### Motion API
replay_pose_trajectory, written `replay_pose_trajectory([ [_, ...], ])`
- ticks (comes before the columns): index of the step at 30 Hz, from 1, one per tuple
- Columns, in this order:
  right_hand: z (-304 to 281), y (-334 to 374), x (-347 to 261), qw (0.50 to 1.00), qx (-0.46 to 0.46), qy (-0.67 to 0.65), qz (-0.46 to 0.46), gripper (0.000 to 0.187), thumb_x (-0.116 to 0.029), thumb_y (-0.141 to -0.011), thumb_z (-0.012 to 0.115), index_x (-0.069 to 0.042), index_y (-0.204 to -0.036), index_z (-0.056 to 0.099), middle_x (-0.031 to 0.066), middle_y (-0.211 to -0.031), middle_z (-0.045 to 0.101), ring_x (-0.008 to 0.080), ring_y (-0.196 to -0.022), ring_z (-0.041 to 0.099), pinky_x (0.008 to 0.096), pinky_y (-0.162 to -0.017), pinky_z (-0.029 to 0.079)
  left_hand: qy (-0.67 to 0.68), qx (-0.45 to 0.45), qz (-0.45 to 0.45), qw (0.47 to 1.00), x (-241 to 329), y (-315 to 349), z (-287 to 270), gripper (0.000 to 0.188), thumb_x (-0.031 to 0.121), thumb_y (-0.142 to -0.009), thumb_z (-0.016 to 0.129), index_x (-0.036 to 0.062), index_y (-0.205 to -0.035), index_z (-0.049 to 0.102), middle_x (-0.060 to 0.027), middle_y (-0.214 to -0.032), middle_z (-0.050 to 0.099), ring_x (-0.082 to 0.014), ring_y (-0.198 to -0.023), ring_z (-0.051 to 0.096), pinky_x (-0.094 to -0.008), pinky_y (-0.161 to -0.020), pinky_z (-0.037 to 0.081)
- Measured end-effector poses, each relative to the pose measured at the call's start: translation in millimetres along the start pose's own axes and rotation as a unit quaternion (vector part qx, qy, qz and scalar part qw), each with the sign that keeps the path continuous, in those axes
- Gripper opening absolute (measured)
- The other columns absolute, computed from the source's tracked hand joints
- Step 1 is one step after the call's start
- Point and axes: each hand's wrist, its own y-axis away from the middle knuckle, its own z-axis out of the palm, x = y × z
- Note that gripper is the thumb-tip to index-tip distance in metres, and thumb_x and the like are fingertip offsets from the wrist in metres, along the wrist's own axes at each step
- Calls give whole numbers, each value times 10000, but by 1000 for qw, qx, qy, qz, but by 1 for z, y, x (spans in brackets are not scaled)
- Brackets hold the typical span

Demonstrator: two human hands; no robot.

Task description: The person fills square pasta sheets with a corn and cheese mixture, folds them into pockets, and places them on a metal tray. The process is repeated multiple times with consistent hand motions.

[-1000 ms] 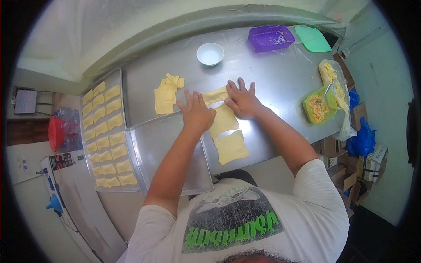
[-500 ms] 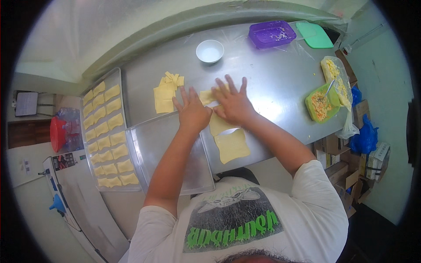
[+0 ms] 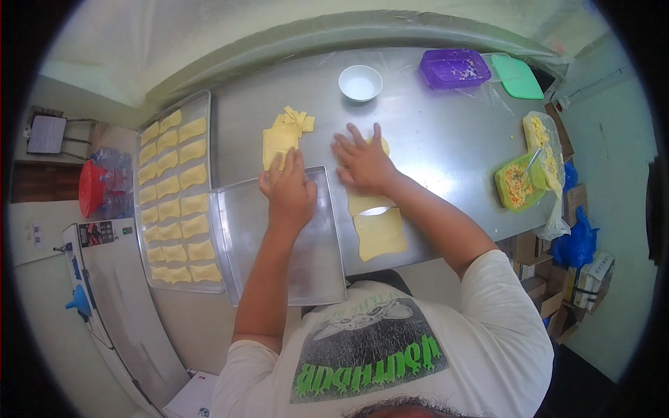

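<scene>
My left hand (image 3: 287, 195) is on the near edge of a stack of pale yellow dough sheets (image 3: 281, 136), its fingers stretched out over the top one. Thin dough strips (image 3: 298, 117) lie on the stack's far end. My right hand (image 3: 367, 166) rests open, fingers spread, on a row of flat dough squares running toward me. Most of the square under that palm is hidden, while the nearest dough square (image 3: 380, 234) shows whole. Below my left wrist is a bare metal tray (image 3: 306, 261).
Filled dough pieces (image 3: 193, 175) line a second tray (image 3: 211, 115) on the left. Beyond my hands stand a white bowl (image 3: 361, 83), a purple container (image 3: 454, 68) and a green lid (image 3: 517, 76). At right are a green container of chopped filling (image 3: 516, 182) and a bag of yellow pieces (image 3: 542, 143).
My left hand has moved left, from the dough row beside my right hand to the stack. My right hand stays on the row. The whole view has shifted slightly.
</scene>
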Motion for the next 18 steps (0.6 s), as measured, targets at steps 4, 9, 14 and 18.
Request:
replay_pose_trajectory([
  [4,-28,1,39,981,6,-144,128,536,-132,-883,584,-113,-1417,537,112,-1095,714,296,-1040,665,509,-1141,372,203,-44,44,977,2,-22,0,494,91,-890,530,-2,-1375,542,-184,-1349,598,-319,-1228,575,-491,-1084,399],
  [9,-36,-2,65,988,-3,-126,94,432,-104,-849,623,-61,-1279,638,153,-1075,699,346,-1020,652,438,-974,503,144,-83,97,981,22,-72,26,395,44,-926,497,23,-1309,590,-174,-1306,622,-336,-1140,610,-433,-1001,488],
  [14,-31,-13,59,989,-90,-117,-13,483,-123,-786,739,-44,-1254,649,157,-1219,660,346,-1125,617,439,-985,500,62,-194,149,968,17,-98,42,401,49,-892,575,44,-1293,591,-177,-1282,624,-359,-1193,582,-446,-1003,487],
  [18,-37,-24,60,981,-155,-110,27,428,-209,-744,779,-56,-1133,688,136,-1100,691,327,-1059,648,426,-926,528,70,-142,163,974,21,-105,51,199,45,-893,579,40,-1071,668,-162,-1114,675,-352,-1088,629,-438,-933,524],
])
